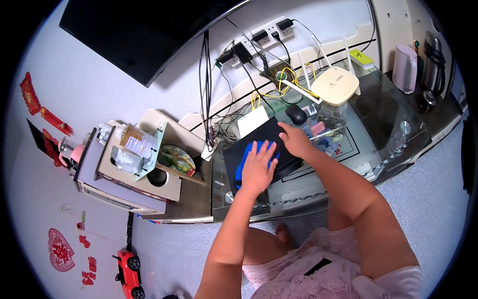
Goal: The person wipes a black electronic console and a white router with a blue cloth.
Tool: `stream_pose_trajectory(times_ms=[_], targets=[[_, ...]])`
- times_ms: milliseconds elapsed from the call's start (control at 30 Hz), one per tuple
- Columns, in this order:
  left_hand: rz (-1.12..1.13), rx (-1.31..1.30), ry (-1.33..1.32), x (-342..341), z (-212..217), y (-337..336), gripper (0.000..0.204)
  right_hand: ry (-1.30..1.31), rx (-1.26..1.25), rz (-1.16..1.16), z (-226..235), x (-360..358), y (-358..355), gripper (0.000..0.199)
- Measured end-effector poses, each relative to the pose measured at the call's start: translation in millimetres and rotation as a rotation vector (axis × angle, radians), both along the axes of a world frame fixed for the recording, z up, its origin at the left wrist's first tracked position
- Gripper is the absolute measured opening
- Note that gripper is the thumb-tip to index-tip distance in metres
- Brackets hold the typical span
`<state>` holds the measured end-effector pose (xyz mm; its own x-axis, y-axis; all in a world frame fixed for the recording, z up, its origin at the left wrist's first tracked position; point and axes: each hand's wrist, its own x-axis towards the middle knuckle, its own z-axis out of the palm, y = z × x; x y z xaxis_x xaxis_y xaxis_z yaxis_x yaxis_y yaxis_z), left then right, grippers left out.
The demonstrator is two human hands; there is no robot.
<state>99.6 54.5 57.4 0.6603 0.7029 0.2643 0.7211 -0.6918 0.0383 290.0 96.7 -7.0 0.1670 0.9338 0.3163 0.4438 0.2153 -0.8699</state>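
Observation:
My left hand [258, 169] lies flat, fingers spread, pressing a blue cloth [247, 155] onto a black box-shaped device [249, 147] that sits on the glass table [383, 119]. My right hand [296, 141] rests on the device's right edge, fingers curled over it and holding it steady. Most of the cloth is hidden under my left palm.
Behind the device are a white flat box [252, 120], a black mouse [296, 114], a white router [335, 85] with antennas and tangled cables [279, 79]. A wall power strip [259, 37], a dark screen [139, 30], kettles [404, 68] at right, a wooden cabinet [149, 169] at left, a red toy car [130, 273] on the floor.

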Motion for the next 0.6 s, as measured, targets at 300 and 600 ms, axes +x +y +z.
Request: stream_pose_trajectory(times_ms=[300, 600], targets=[[0.029, -0.106, -0.006, -11, 10, -20, 0.05, 0.069, 0.083, -0.055, -15, -5, 10, 0.036], [0.138, -0.072, -0.009, 48, -3, 82, 0.05, 0.137, 0.059, -0.123, -4, -9, 5, 0.034]])
